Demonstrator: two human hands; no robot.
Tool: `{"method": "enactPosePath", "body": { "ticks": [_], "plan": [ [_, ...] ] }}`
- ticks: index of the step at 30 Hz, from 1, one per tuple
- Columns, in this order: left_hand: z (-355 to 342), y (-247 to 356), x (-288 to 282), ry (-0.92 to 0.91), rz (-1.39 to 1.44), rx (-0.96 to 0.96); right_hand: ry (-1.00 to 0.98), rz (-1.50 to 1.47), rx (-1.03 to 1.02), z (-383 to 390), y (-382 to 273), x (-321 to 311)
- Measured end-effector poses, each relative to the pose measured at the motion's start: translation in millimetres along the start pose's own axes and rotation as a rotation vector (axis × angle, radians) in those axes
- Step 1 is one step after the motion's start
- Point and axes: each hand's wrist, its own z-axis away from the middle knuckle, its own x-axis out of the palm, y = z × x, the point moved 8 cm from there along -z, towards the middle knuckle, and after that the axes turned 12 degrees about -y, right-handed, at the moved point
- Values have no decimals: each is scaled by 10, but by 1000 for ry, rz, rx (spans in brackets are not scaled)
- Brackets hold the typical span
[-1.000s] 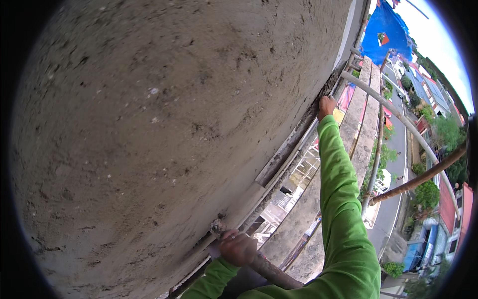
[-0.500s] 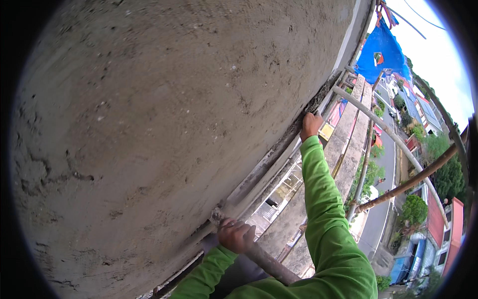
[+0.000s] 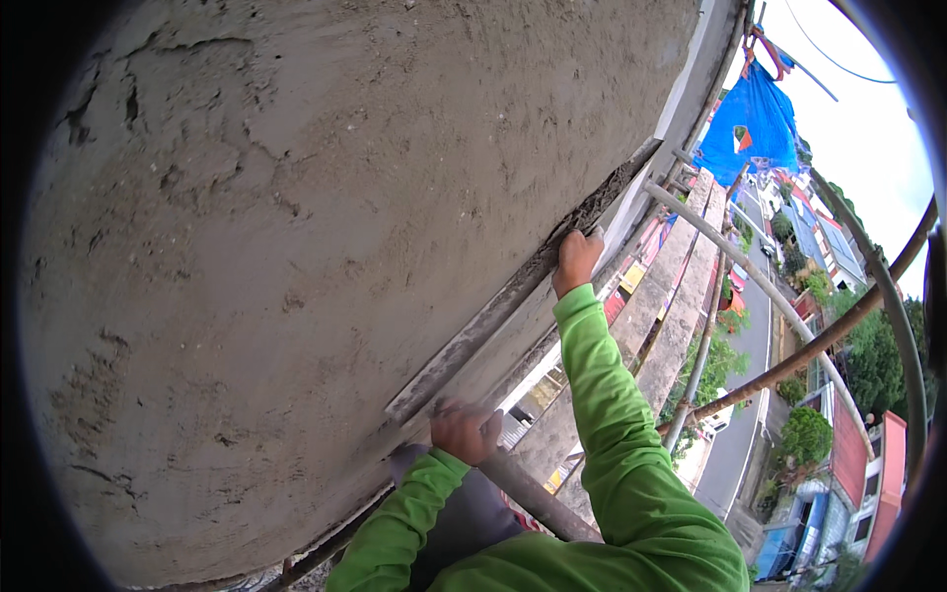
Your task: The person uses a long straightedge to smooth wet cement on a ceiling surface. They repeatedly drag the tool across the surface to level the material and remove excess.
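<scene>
Center frame: a right hand [image 3: 578, 259] clamps a mortar-smeared straightedge [image 3: 473, 342] | Lower center: the left hand [image 3: 466, 431], apart, its grip unclear | Left of frame: gray wall [image 3: 247, 266]

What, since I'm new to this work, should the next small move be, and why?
Perhaps slide the long board slightly across the wall: the right hand grips it, mortar lies along its edge, and the wall shows rough patches.
</scene>
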Motion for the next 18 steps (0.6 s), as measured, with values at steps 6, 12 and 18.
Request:
{"method": "enactPosePath", "body": {
  "ticks": [6,12,18],
  "plan": [
    [112,-77,126,-93,-113,-24,-45,-62,46,539,-239,260],
    [121,-44,83,-100,-142,-17,-113,-208,91,984,-647,456],
    [104,-68,44,-98,-96,-62,76,-545,245,1236,-674,396]
  ]
}}
